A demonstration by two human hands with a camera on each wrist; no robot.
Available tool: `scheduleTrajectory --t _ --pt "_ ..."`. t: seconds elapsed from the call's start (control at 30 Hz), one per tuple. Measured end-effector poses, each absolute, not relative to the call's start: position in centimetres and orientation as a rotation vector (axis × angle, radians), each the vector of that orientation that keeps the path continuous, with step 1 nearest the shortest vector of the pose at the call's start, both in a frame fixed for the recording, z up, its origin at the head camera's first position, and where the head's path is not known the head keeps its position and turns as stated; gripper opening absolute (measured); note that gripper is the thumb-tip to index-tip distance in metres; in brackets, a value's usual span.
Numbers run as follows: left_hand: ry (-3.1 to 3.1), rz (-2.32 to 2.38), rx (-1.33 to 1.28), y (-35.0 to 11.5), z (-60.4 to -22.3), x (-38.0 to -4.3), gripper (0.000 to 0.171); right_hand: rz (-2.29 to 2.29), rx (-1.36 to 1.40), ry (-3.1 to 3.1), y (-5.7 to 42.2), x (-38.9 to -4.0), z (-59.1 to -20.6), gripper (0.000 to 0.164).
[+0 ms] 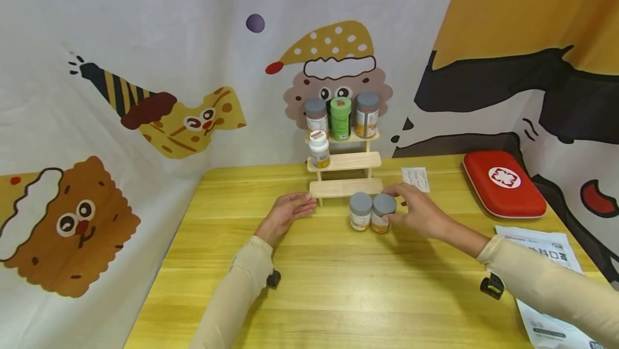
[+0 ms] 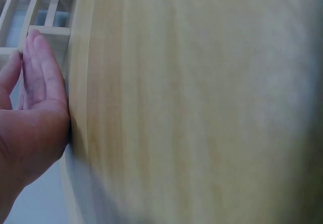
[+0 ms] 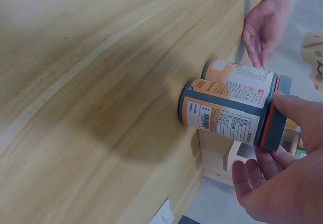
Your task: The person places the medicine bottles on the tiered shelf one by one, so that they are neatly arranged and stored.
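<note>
Two grey-lidded supplement jars stand side by side on the table in front of a three-step wooden rack (image 1: 345,188). My right hand (image 1: 419,212) holds the right jar (image 1: 382,212) by its lid, thumb on one side and fingers on the other. Close against it is the left jar (image 1: 360,211). In the right wrist view the held jar (image 3: 224,114) shows a white and orange label with a barcode. At the rack's lower left end, my left hand (image 1: 289,210) has its fingers extended and touching the wood; the left wrist view shows that hand (image 2: 38,108) with straight fingers.
A white bottle (image 1: 319,150) occupies the middle step's left end. On the top step are a green bottle (image 1: 340,119) and two grey-lidded jars. Rightward lie a small paper (image 1: 416,178), a red case (image 1: 505,183) and a white printed packet (image 1: 546,252). A printed cloth hangs behind.
</note>
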State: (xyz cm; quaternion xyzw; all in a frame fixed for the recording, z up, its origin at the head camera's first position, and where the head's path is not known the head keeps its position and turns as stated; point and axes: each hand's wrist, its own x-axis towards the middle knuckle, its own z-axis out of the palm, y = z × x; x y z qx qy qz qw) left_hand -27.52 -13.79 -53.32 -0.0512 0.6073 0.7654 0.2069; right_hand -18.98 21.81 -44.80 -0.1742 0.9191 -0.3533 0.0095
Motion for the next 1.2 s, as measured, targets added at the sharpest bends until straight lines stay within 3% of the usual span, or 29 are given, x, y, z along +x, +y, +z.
scheduleTrajectory --t 0.5,1.2 --pt "1.689 2.134 -0.143 -13.7 -53.5 -27.4 0.019 -1.11 -0.511 2.915 22.2 -19.2 -44.7 0.049" --pt "1.699 2.123 -0.117 -13.9 -53.5 -27.5 0.02 -1.173 -0.623 3.03 22.2 -21.7 -39.2 0.047"
